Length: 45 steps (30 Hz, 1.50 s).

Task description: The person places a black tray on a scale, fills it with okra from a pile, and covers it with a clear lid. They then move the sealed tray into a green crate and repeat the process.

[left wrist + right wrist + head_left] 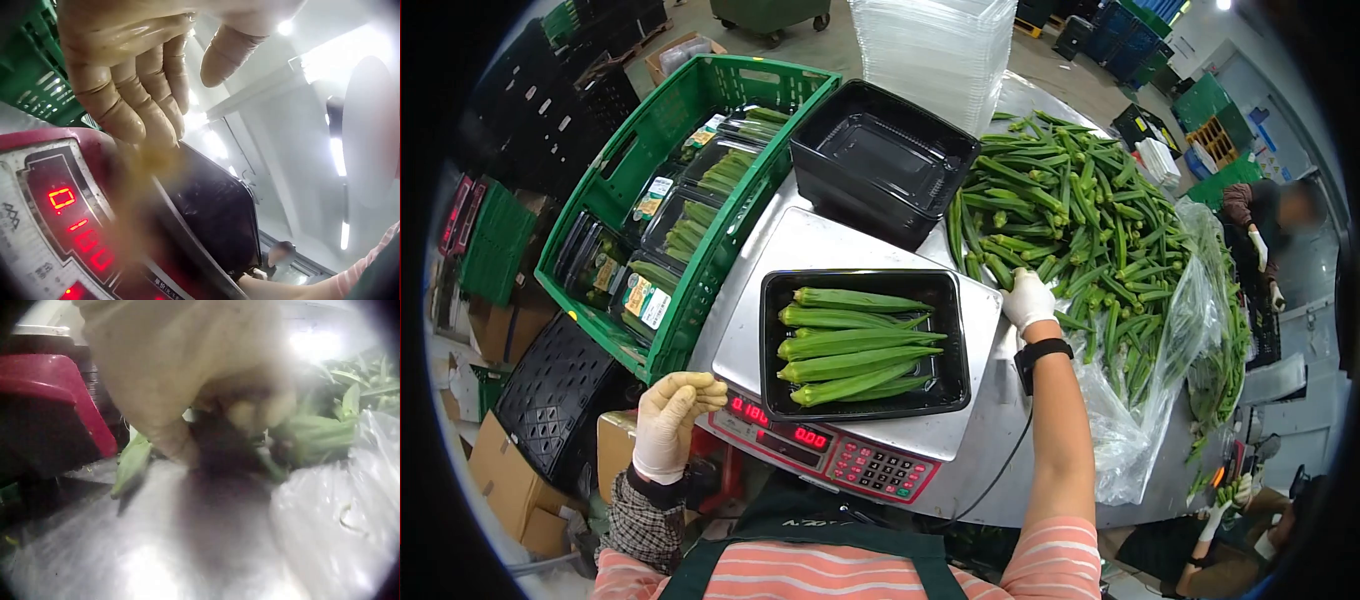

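On the scale sits a black plastic tray with several green okra pods laid side by side. My gloved left hand hovers by the tray's near left corner, beside the red display, fingers loosely bent and nothing held. In the left wrist view its fingers hang over the display, which reads 0.180. To the right of the scale, my gloved right hand grips an okra pod at the near edge of the okra pile. Its curled fingers partly hide the pod.
Behind the scale stand stacked black trays and a tall stack of clear lids. A green crate of packed okra stands on the left. Clear plastic film lies by the pile. Other people work at the right.
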Each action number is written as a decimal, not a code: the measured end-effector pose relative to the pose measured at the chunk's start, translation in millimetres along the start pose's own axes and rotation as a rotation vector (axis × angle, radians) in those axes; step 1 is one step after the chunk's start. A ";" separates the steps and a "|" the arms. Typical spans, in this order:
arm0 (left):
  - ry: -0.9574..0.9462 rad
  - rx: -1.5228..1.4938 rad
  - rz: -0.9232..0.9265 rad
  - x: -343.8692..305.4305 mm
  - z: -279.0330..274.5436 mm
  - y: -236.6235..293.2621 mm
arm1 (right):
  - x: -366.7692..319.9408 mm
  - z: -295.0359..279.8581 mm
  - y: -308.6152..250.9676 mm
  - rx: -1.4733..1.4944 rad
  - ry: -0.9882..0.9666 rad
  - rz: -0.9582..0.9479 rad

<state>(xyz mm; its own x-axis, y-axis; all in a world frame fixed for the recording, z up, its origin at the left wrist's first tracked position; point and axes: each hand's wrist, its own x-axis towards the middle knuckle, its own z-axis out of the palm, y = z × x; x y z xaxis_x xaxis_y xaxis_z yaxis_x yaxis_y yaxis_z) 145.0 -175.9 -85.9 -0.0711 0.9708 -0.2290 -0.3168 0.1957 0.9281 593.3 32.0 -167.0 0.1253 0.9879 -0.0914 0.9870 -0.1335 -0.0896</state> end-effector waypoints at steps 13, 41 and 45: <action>-0.044 -0.079 0.018 1.8 -4.8 4.9 | -93.2 -121.9 -19.3 1.875 -0.671 -0.231; -0.044 -0.092 0.073 22.0 -51.3 18.1 | 33.2 -281.4 -149.8 0.111 0.511 -0.576; 0.053 -0.094 0.047 17.3 -66.9 8.7 | 106.9 -260.1 -203.7 -0.170 0.605 -0.631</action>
<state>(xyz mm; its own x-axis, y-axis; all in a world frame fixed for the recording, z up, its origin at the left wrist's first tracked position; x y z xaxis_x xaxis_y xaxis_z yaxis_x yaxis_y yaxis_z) 77.7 -166.7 -101.5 -0.1376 0.9694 -0.2032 -0.3991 0.1335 0.9072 431.8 185.3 99.4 -0.4630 0.7522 0.4689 0.8855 0.4160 0.2072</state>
